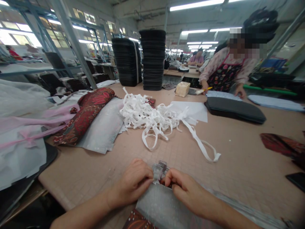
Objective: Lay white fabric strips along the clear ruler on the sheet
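Observation:
A patterned fabric piece [139, 220] with a grey backing [162, 203] lies at the table's near edge, partly under my forearms. My left hand [137, 179] is closed, its thumb and fingers pinching the far end of this piece. Close by on the right, my right hand [182, 184] has curled fingers gripping the same end. Between the hands, a small crumpled bit of translucent grey material [159, 168] sticks up; its exact kind is unclear. Beyond them lies a tangled heap of white tape strips [152, 114], with loose ends trailing right.
Folded red-brown patterned fabric [92, 108] rests on grey-backed sheets [102, 127] at left. Two tall stacks of black pads [152, 60] stand behind. At right are a black pad stack [234, 109] and a dark phone-like object [296, 181]. Across the table, a person [228, 66] holds a brush.

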Demonstrator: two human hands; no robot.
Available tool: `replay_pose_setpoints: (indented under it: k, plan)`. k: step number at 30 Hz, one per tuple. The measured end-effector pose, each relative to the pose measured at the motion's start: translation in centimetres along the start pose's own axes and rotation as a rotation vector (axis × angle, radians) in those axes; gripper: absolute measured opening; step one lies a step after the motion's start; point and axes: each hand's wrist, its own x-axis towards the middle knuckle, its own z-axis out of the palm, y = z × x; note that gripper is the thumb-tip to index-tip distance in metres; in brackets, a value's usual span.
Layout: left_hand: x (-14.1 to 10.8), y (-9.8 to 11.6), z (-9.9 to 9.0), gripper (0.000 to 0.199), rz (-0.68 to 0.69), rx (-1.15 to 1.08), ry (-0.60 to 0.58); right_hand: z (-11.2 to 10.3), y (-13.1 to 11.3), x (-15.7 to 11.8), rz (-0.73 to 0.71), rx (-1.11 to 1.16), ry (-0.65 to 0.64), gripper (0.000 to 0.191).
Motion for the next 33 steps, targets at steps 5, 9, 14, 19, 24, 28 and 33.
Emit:
replay_pose_setpoints:
  k: [5,9,14,19,24,28,33]
  plan:
    - [0.0,0.2,0.0,0.01,0.001,-0.119,-0.046,0.2,0.6,0.6,-0.087,0.021,0.01,0.035]
    - [-0.1,0.3,-0.1,0.014,0.021,-0.154,-0.067,0.6,1.1,0.9,-0.146,0.024,0.008,0.039]
    - [-0.7,-0.7,1.0,0.003,-0.256,0.003,-0.022,0.7,1.4,1.3,-0.113,-0.1,0.059,0.029]
    - [-0.9,-0.9,1.4,0.003,-0.2,0.143,-0.017,0.5,1.4,2.4,-0.273,-0.458,0.05,0.02]
    - [-0.6,-0.5,1.2,0.014,0.024,0.336,-0.105,0.6,2.1,3.5,-0.359,-0.642,0.02,0.014]
    - [-0.7,-0.7,1.5,0.019,0.082,0.405,-0.188,0.7,2.2,4.1,-0.323,-0.687,0.007,0.014]
    - [-0.9,-0.6,1.1,0.018,0.165,0.479,-0.295,0.9,2.0,5.0,-0.268,-0.797,-0.018,0.011]
